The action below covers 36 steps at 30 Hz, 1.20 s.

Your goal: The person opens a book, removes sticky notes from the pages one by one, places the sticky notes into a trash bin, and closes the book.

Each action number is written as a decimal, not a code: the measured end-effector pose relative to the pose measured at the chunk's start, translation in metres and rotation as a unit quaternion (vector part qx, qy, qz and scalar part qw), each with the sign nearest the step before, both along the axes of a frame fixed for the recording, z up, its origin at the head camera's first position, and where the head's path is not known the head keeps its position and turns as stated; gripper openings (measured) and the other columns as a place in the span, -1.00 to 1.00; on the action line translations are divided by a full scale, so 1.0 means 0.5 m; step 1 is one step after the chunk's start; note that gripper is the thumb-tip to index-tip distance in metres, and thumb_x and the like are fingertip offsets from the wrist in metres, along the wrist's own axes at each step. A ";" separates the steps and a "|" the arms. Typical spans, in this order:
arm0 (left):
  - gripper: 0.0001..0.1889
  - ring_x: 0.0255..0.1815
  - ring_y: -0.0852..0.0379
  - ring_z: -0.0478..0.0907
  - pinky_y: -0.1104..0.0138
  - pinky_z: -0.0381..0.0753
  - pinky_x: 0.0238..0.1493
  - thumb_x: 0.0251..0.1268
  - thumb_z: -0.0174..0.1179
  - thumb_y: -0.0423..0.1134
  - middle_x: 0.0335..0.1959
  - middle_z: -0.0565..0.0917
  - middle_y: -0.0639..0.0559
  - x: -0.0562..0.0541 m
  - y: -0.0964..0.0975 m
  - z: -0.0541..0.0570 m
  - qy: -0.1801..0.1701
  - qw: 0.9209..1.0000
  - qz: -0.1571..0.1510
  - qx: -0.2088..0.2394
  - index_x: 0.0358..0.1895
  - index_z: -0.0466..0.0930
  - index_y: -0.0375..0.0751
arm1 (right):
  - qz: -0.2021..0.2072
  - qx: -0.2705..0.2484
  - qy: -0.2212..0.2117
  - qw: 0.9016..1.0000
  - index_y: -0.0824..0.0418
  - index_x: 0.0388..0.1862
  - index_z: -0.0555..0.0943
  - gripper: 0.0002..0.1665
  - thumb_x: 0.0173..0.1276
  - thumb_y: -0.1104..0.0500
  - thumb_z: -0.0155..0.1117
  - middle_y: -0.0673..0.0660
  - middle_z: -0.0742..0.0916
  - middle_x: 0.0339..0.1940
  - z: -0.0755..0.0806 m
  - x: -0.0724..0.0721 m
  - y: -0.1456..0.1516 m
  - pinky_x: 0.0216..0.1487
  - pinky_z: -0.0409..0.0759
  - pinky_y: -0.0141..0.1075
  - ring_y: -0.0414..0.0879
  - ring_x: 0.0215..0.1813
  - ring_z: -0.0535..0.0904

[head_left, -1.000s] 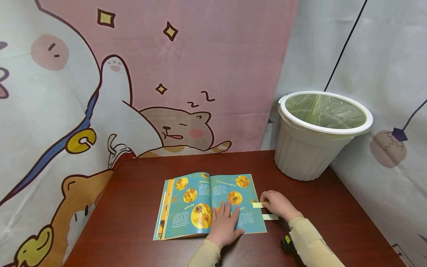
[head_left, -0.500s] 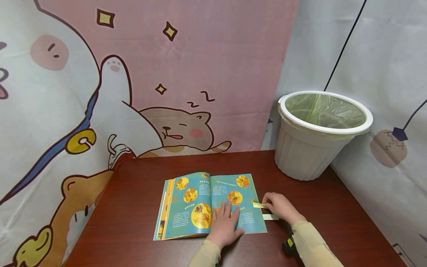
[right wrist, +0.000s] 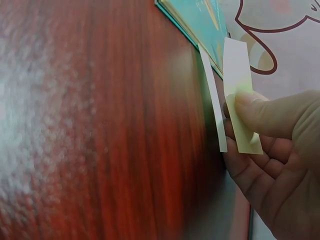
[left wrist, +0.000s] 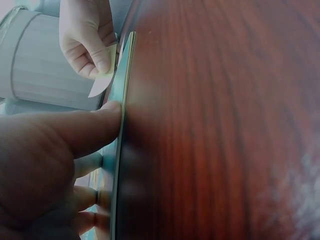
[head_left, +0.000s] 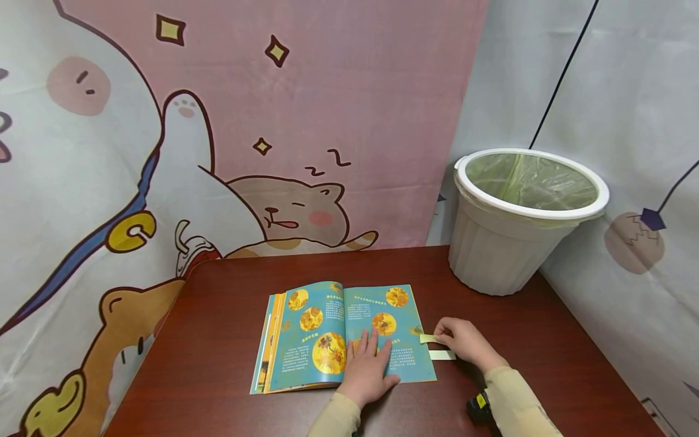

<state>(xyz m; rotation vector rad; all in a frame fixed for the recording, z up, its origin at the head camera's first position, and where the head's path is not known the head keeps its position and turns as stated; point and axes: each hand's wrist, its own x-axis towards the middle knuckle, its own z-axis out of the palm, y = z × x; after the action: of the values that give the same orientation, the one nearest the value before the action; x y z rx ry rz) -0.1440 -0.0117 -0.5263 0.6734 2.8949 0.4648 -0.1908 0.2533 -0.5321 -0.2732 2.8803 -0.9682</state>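
An open picture book (head_left: 406, 367) with blue-green pages and round sunflower pictures lies on the table. My left hand (head_left: 367, 371) rests flat on its right page, fingers spread; in the left wrist view the thumb (left wrist: 97, 127) lies along the lower edge. Beyond the right edge of the book, my right hand (head_left: 466, 345) pinches a pale yellow sticky note strip (head_left: 428, 338) between thumb and fingers. The right wrist view shows this strip (right wrist: 236, 70) raised, its far end free. A second pale strip (head_left: 443, 355) sticks out from the page edge just below.
A white bin (head_left: 494, 249) with a translucent green liner stands at the back right of the reddish-brown table (head_left: 218, 321). A cartoon-printed cloth (head_left: 355, 91) hangs behind. A black device with a yellow label (head_left: 480, 408) is by the right wrist.
My right hand has drawn back slightly to the right and toward me, and the yellow strip it pinches has moved off the page to the edge. My left hand stays in place.
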 end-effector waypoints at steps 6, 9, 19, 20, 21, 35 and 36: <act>-0.26 0.53 -0.26 0.06 -0.28 0.07 0.36 0.25 0.29 0.14 0.51 0.20 -0.28 0.002 0.000 -0.005 0.005 1.000 0.000 0.002 0.44 0.39 -0.10 | 0.001 0.000 0.001 1.000 0.04 -0.46 0.54 -0.77 0.35 0.26 0.35 -0.09 0.53 -0.54 0.000 0.002 0.000 -0.39 0.41 -0.28 -0.18 -0.47 0.39; -0.27 0.53 -0.26 0.07 -0.28 0.07 0.36 0.24 0.30 0.13 0.51 0.21 -0.29 0.001 0.000 -0.005 0.008 1.000 0.000 0.005 0.44 0.40 -0.10 | 0.003 -0.002 0.000 1.000 0.04 -0.46 0.54 -0.78 0.36 0.25 0.34 -0.09 0.53 -0.53 0.004 0.005 0.001 -0.38 0.41 -0.27 -0.18 -0.46 0.39; -0.25 0.53 -0.26 0.07 -0.28 0.07 0.36 0.25 0.29 0.14 0.51 0.21 -0.29 0.002 -0.001 0.002 0.010 1.000 -0.002 0.002 0.45 0.38 -0.10 | 0.007 0.009 0.022 1.000 0.04 -0.46 0.54 -0.79 0.32 0.23 0.39 -0.09 0.54 -0.49 0.031 0.008 0.010 -0.32 0.43 -0.26 -0.18 -0.41 0.41; -0.25 0.53 -0.26 0.07 -0.28 0.07 0.36 0.25 0.29 0.14 0.51 0.21 -0.29 0.002 -0.001 0.002 0.011 1.000 -0.002 0.000 0.45 0.38 -0.10 | 0.006 0.009 0.025 1.000 0.05 -0.45 0.54 -0.79 0.31 0.23 0.39 -0.09 0.54 -0.49 0.034 0.008 0.012 -0.32 0.43 -0.25 -0.18 -0.41 0.41; -0.26 0.53 -0.26 0.07 -0.28 0.07 0.36 0.25 0.29 0.14 0.50 0.21 -0.29 0.002 -0.001 0.001 0.012 1.000 -0.002 0.001 0.45 0.38 -0.10 | 0.006 0.010 0.029 1.000 0.05 -0.45 0.54 -0.79 0.31 0.23 0.40 -0.09 0.54 -0.49 0.037 0.007 0.013 -0.32 0.43 -0.25 -0.18 -0.40 0.41; -0.26 0.53 -0.26 0.06 -0.28 0.07 0.36 0.26 0.28 0.14 0.51 0.20 -0.29 0.001 -0.001 -0.003 0.008 1.000 -0.003 0.000 0.45 0.38 -0.10 | 0.021 0.036 0.122 0.992 0.06 -0.41 0.60 -0.81 0.26 0.31 0.41 -0.09 0.60 -0.44 0.155 -0.021 0.054 -0.35 0.42 -0.21 -0.16 -0.41 0.40; -0.26 0.53 -0.26 0.06 -0.28 0.07 0.36 0.26 0.28 0.14 0.51 0.20 -0.28 0.000 -0.001 -0.003 0.007 1.000 -0.003 -0.002 0.45 0.37 -0.10 | 0.021 0.041 0.129 0.991 0.06 -0.40 0.61 -0.82 0.27 0.32 0.41 -0.09 0.61 -0.43 0.170 -0.024 0.057 -0.33 0.44 -0.18 -0.15 -0.41 0.41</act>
<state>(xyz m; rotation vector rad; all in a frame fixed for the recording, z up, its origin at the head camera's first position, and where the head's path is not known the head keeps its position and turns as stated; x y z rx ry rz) -0.1439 -0.0121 -0.5279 0.6877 2.9055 0.4556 -0.2029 0.2820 -0.4470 -0.4836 3.1226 -0.8643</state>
